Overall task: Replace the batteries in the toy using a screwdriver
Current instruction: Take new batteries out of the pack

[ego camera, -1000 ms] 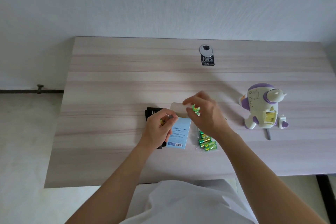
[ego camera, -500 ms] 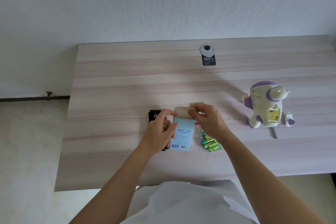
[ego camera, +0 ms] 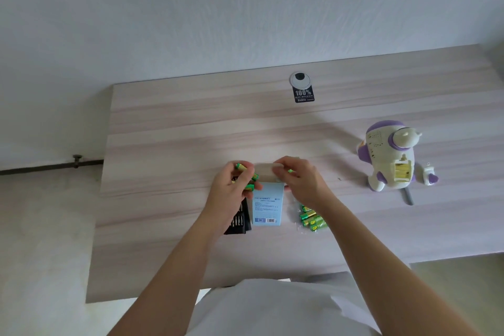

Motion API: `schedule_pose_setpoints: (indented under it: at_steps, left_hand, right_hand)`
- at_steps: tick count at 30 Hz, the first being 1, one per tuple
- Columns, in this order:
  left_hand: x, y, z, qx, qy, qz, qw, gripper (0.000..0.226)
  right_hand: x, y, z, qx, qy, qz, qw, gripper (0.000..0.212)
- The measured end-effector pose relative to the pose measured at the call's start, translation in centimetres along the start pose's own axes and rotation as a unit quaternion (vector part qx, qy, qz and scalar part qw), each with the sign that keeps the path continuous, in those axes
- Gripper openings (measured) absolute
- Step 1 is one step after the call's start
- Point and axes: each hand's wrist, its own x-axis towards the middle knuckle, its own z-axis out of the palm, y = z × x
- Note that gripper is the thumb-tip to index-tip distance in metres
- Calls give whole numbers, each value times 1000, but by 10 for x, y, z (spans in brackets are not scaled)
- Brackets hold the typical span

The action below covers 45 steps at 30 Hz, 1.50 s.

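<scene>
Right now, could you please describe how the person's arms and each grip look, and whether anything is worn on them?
The left grip and right grip are bare hands: no gloves, and no ring or watch that I can make out. The left forearm and right forearm are bare too, with no sleeve in view. A white top shows between them at the bottom.

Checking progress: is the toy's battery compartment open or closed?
Open. The toy shows its yellow compartment exposed, and a small white cover lies on the table beside it.
</scene>
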Motion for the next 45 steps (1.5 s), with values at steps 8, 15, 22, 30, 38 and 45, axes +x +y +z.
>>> schedule_pose_setpoints:
  at_steps: [8,15,22,30,38,45]
  left_hand:
    - [6,4,5,274,7,123,954,17]
    - [9,6,-2,456,-93,264,845,34]
    - [17,6,2,530,-78,307,786,15]
    - [6,11,-9,401,-103,191,890,28]
    - [-6,18,-33,306,-160,59,937,32]
    - [-4,19,-32,251,-136,35,958,22]
  right_hand:
    - [0,0,-2,-4,-6,-4,1000,18]
    - [-2,1,-3,15,-7,-16,1000,19]
    - [-4,3,-4,43,-7,-5,999,21]
    - [-4,3,-8,67,6,1,998,19]
    - [-3,-1,-8,68,5,1,998,21]
    - [-1,-2,-8,71,4,3,997,21]
